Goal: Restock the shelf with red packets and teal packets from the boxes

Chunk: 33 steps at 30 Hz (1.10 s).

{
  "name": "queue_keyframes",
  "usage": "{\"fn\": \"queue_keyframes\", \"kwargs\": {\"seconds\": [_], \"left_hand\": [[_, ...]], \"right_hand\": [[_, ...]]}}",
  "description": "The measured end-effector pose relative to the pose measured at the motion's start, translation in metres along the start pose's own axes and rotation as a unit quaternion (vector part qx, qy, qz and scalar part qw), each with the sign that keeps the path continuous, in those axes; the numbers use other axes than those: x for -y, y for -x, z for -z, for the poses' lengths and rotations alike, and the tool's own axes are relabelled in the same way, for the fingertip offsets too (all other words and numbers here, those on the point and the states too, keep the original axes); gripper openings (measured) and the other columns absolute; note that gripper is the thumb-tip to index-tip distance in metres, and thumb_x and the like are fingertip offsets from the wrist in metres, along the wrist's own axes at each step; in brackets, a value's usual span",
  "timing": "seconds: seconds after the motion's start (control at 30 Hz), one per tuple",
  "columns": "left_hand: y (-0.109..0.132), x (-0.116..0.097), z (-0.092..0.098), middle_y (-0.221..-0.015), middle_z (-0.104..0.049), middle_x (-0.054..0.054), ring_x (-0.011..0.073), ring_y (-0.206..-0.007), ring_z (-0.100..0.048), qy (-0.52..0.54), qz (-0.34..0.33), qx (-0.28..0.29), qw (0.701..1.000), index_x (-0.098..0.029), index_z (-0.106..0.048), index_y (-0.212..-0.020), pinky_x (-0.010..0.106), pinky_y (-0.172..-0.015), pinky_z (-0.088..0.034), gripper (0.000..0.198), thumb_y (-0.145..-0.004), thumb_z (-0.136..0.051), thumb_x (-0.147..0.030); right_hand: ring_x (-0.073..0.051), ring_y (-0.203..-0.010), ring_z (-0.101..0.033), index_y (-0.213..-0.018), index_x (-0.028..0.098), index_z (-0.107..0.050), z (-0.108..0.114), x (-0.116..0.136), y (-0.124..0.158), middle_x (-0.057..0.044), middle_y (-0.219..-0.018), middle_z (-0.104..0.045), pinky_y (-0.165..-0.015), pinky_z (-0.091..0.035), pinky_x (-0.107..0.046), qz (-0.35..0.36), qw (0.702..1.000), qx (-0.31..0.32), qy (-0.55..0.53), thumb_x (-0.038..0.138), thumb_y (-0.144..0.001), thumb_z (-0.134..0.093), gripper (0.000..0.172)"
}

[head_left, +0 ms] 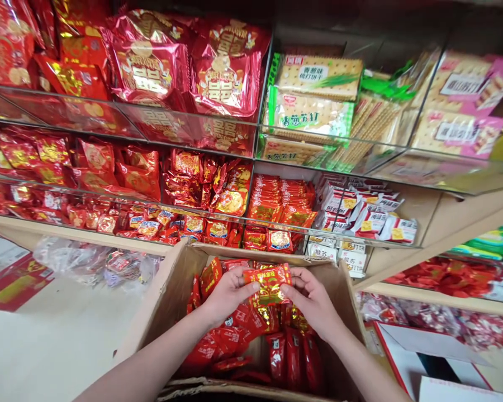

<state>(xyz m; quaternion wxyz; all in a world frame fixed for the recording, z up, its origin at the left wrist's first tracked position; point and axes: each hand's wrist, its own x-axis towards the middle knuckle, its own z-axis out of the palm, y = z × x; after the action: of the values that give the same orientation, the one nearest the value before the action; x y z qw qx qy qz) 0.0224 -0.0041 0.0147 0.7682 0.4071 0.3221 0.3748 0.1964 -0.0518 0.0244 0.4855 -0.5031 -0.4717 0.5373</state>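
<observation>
Over the open cardboard box (159,312) of red snack packets (293,357), the left hand (226,296) and right hand (314,301) pinch what looks like several small red-and-gold packets (268,282) between curled fingers.

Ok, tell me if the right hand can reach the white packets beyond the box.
Probably, once freed: the right hand pinches a red packet with the left hand; white packets lie close, uncovered.

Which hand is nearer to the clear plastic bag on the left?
Left. The left hand is over the cardboard box, right of the clear plastic bag; the right hand is farther right, across the red packet both hold.
</observation>
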Motion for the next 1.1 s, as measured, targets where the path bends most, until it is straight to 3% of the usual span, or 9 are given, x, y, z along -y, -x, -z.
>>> {"fn": "queue_keyframes", "kwargs": {"seconds": [0.17,0.3,0.37,0.43,0.57,0.63,0.7,0.83,1.1], "left_hand": [[0.003,0.001,-0.003,-0.082,-0.064,0.001,0.0119,-0.070,-0.060,0.089,0.002,-0.036,0.995,-0.018,-0.050,-0.085,0.025,-0.065,-0.046,0.023,-0.069,-0.064,-0.025],[0.005,-0.003,0.001,-0.081,-0.064,0.003,0.0117,-0.067,-0.059,0.066,0.011,-0.026,0.997,-0.017,-0.049,-0.085,0.024,-0.061,-0.044,0.020,-0.073,-0.060,-0.029],[0.005,-0.004,0.004,-0.077,-0.064,0.002,0.0104,-0.064,-0.058,0.033,0.011,-0.023,0.999,-0.016,-0.049,-0.083,0.023,-0.060,-0.043,0.020,-0.072,-0.060,-0.028],[0.004,-0.003,0.005,-0.073,-0.063,0.001,0.0091,-0.061,-0.057,-0.004,0.015,-0.021,1.000,-0.016,-0.050,-0.081,0.021,-0.058,-0.042,0.020,-0.071,-0.061,-0.028],[0.003,0.005,0.006,-0.070,-0.063,0.000,0.0082,-0.058,-0.056,-0.060,0.033,-0.006,0.998,-0.015,-0.050,-0.080,0.021,-0.057,-0.041,0.024,-0.069,-0.062,-0.033],[0.003,0.010,0.006,-0.067,-0.062,-0.001,0.0079,-0.056,-0.055,-0.079,0.039,0.001,0.996,-0.015,-0.049,-0.078,0.021,-0.055,-0.040,0.027,-0.067,-0.063,-0.035],[0.003,0.013,0.006,-0.064,-0.061,-0.001,0.0078,-0.054,-0.054,-0.090,0.042,0.005,0.995,-0.015,-0.048,-0.076,0.021,-0.054,-0.039,0.029,-0.065,-0.064,-0.037],[0.004,0.016,0.006,-0.062,-0.058,-0.003,0.0080,-0.055,-0.052,-0.104,0.040,0.020,0.994,-0.016,-0.048,-0.073,0.022,-0.055,-0.040,0.030,-0.063,-0.064,-0.038],[-0.001,0.026,0.019,-0.063,-0.053,-0.004,0.0086,-0.058,-0.049,-0.211,0.013,0.053,0.976,-0.016,-0.049,-0.077,0.022,-0.058,-0.040,0.016,-0.071,-0.055,-0.029]], "right_hand": [[-0.018,-0.083,-0.058,-0.106,0.024,-0.038,-0.020,0.004,0.008,-0.005,-0.093,-0.059,-0.071,-0.049,-0.033,0.031,0.999,-0.030,0.006,0.033,-0.074,-0.055,0.037],[-0.017,-0.082,-0.058,-0.110,0.022,-0.037,0.000,0.048,0.000,-0.007,-0.097,-0.057,-0.069,-0.049,-0.029,0.142,0.965,-0.124,0.180,0.031,-0.077,-0.050,0.037],[-0.017,-0.072,-0.059,-0.116,0.020,-0.031,0.021,0.081,-0.014,-0.007,-0.089,-0.058,-0.062,-0.048,-0.029,0.210,0.902,-0.207,0.316,0.031,-0.074,-0.052,0.048],[-0.019,-0.063,-0.058,-0.117,0.015,-0.030,0.038,0.112,-0.032,-0.005,-0.075,-0.057,-0.056,-0.046,-0.030,0.214,0.808,-0.249,0.489,0.029,-0.073,-0.051,0.051],[-0.025,-0.067,-0.059,-0.103,0.009,-0.042,0.048,0.143,-0.071,-0.013,-0.075,-0.058,-0.057,-0.043,-0.032,0.136,0.603,-0.202,0.760,0.016,-0.073,-0.045,0.031],[-0.027,-0.073,-0.060,-0.095,0.009,-0.047,0.044,0.144,-0.089,-0.016,-0.079,-0.059,-0.059,-0.043,-0.032,0.099,0.547,-0.193,0.809,0.010,-0.074,-0.042,0.022],[-0.028,-0.079,-0.061,-0.094,0.007,-0.049,0.041,0.142,-0.106,-0.018,-0.081,-0.061,-0.062,-0.044,-0.032,0.051,0.546,-0.176,0.818,0.006,-0.075,-0.037,0.022],[-0.025,-0.087,-0.060,-0.100,0.006,-0.053,0.045,0.137,-0.142,-0.020,-0.090,-0.062,-0.067,-0.045,-0.029,-0.038,0.584,-0.128,0.801,0.006,-0.075,-0.040,0.027],[-0.022,-0.088,-0.061,-0.093,0.005,-0.061,0.060,0.126,-0.190,-0.018,-0.092,-0.064,-0.072,-0.047,-0.030,-0.110,0.591,-0.084,0.795,0.008,-0.074,-0.050,0.022]]}}
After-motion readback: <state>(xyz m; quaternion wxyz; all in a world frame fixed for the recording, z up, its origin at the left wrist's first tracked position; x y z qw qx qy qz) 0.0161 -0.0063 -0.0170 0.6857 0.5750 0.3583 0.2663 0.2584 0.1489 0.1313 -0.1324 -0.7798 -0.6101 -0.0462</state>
